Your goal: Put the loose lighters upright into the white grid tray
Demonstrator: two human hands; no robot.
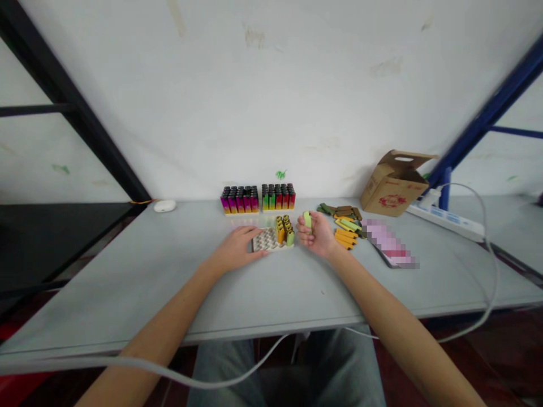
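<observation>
Your right hand (316, 234), palm up, fingers curled shut around a pale green lighter casing (307, 220), its top showing above them. Your left hand (235, 247) lies open, fingers together, fingertips on the left edge of a white grid tray (265, 242); yellow and green lighters (284, 230) stand at its right end. Just beside your right hand: loose orange and olive casings (345, 238). Farther: two racks of multicoloured lighters (240, 200), a cardboard box (394, 186), a power strip (445, 220).
</observation>
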